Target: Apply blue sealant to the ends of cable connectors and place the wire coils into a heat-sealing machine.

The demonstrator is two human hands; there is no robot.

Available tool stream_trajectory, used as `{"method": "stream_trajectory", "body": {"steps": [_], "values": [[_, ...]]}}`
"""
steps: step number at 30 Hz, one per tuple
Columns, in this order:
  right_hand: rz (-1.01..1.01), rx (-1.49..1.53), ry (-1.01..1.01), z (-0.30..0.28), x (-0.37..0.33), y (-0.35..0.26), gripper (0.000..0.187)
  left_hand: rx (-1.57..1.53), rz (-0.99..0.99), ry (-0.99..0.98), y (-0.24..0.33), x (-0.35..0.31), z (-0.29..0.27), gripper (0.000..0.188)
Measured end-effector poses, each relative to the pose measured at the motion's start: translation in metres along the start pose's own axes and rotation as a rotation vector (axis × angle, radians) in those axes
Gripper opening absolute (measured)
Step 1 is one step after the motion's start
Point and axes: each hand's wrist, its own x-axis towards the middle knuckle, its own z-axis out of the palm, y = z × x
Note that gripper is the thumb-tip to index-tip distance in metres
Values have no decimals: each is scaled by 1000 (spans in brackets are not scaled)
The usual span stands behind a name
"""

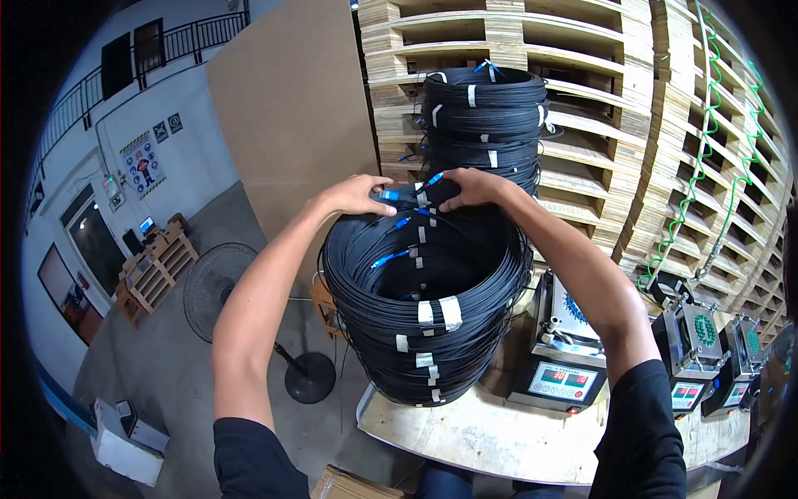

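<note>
Black cable coils (374,291), bound with white tape, stand in a tall stack in front of me. My left hand (353,196) is curled over the far rim of the top coil, thumb toward the inside. Beside its fingertips is a blue piece (389,195). Across a small gap, my right hand (478,188) grips the same rim, with a blue cable connector (434,179) at its fingertips. Another blue connector (391,259) and several more blue ends show inside the hollow of the stack. The undersides of my fingers are hidden.
Behind stands a second coil stack (482,116) against wooden pallets (582,50). To the right, machines (565,378) with lit displays sit on the wooden table (465,432). A standing fan (220,287) is at left, near a tall brown board (291,108).
</note>
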Motion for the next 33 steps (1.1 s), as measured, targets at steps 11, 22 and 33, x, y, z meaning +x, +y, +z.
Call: {"method": "stream_trajectory", "body": {"steps": [11,22,33], "values": [[-121,-177,211,-2,-6,-12,38,239,228,210,36,-11,9,43],[154,72,106,-2,-20,-5,63,-123,-137,-93,-2,-8,12,70],[190,-62,39,16,-17,9,74,88,-149,-44,9,-6,19,69]]}}
